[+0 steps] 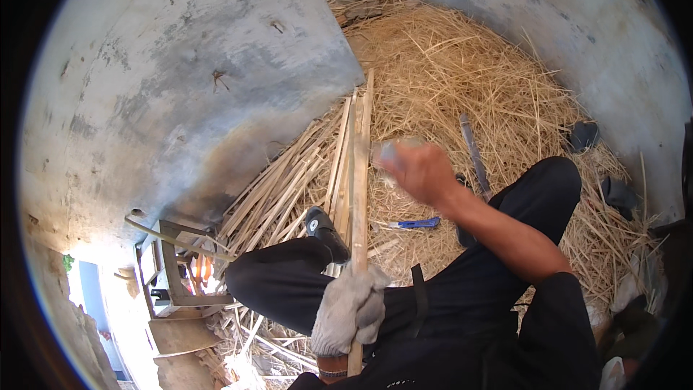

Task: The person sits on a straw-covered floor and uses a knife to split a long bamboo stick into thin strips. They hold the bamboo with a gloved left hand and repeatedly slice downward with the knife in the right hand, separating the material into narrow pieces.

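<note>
My left hand (pixel 349 312), in a grey-white knit glove, is wrapped round the near part of a long, flat bamboo strip (pixel 362 195). The strip runs away from me over my lap toward the wall corner. My bare right hand (pixel 420 173) is raised just right of the strip. It is blurred by motion, its fingers curled in. A pale grey shape (pixel 388 155) shows at its fingers, too smeared to name. Below that hand, a blue utility knife (pixel 416 223) lies on the shavings. A long, dark, flat blade-like tool (pixel 474 152) rests on the straw farther right.
More split strips (pixel 281 180) lie in a pile left of the held one. Straw-like shavings (pixel 462 65) are heaped to the back and right. A plastered wall (pixel 216 58) stands close on the left, with a frame stool (pixel 167 274) below it. My shoe (pixel 327 235) is beside the strips.
</note>
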`<state>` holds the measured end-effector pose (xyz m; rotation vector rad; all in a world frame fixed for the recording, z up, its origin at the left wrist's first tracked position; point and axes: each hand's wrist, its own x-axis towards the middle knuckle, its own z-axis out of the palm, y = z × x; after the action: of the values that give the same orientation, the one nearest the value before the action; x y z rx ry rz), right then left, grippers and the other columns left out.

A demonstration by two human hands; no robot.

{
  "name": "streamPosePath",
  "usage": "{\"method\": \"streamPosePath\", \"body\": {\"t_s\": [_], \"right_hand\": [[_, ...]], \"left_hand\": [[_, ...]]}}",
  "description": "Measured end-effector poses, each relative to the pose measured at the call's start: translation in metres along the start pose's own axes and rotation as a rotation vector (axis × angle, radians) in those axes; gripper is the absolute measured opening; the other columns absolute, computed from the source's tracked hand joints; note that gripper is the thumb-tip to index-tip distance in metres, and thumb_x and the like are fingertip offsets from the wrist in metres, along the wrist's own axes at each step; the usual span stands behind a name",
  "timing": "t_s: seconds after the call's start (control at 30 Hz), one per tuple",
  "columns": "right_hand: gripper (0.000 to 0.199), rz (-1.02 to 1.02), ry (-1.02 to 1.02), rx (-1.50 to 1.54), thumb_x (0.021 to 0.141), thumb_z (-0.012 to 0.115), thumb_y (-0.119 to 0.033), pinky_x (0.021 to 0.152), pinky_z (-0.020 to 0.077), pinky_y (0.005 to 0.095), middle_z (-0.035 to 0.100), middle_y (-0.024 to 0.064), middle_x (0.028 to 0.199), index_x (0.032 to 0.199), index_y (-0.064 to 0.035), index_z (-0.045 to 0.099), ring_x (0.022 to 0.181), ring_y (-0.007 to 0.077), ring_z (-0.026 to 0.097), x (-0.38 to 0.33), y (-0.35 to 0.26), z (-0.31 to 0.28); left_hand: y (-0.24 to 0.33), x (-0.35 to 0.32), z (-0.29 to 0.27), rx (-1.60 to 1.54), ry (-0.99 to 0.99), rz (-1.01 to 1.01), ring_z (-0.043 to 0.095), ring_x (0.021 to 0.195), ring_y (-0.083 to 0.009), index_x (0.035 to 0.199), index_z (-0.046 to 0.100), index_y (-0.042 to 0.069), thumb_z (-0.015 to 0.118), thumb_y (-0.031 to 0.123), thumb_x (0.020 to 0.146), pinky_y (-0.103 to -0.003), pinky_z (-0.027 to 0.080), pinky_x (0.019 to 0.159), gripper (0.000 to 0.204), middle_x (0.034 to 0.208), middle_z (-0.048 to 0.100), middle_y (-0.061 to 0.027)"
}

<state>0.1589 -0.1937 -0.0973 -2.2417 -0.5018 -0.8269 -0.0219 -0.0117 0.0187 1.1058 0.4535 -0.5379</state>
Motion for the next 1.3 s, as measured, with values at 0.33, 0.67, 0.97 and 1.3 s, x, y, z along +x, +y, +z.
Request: {"method": "streamPosePath", "body": {"t_s": [0.33,0.67,0.97,1.3], "right_hand": [[0.051,-0.084,-0.065,0.362,0.102,0.052,-0.047,0.039,0.0350,0.0383,0.044,0.0043,0.046,0.069,-0.0085,0.054,0.038,0.0198,0.048,0.019,0.012,-0.049],[0.047,-0.301,-0.351,0.468,0.096,0.063,-0.048,0.044,0.0406,0.0410,0.048,0.0097,0.049,0.071,-0.0090,0.054,0.044,0.0301,0.055,-0.007,-0.021,-0.024],[0.054,0.099,-0.035,0.075,0.104,0.047,-0.049,0.036,0.0355,0.0355,0.041,0.0022,0.043,0.069,-0.0099,0.057,0.034,0.0174,0.044,0.025,0.022,-0.015],[0.054,-0.302,-0.237,0.399,0.102,0.050,-0.051,0.038,0.0375,0.0399,0.047,0.0089,0.048,0.069,-0.0080,0.055,0.037,0.0242,0.048,-0.001,-0.015,-0.023]], "left_hand": [[0.001,-0.001,0.000,-0.027,-0.026,0.048,0.029,0.030,-0.0072,0.106,0.058,0.002,0.051,0.032,0.104,-0.024,0.022,0.029,0.031,0.048,0.036,0.0038],[-0.004,0.003,-0.006,0.031,-0.015,0.073,0.029,0.031,-0.0075,0.103,0.055,0.002,0.054,0.034,0.103,-0.024,0.022,0.030,0.032,0.048,0.037,0.0034],[-0.007,-0.015,0.003,0.118,-0.178,-0.151,0.030,0.032,-0.0080,0.096,0.055,0.004,0.050,0.034,0.105,-0.024,0.020,0.028,0.031,0.047,0.032,0.0042],[-0.001,-0.001,-0.005,-0.004,-0.033,0.041,0.030,0.032,-0.0082,0.095,0.056,0.004,0.050,0.031,0.104,-0.023,0.022,0.030,0.029,0.048,0.036,0.0021]]}}
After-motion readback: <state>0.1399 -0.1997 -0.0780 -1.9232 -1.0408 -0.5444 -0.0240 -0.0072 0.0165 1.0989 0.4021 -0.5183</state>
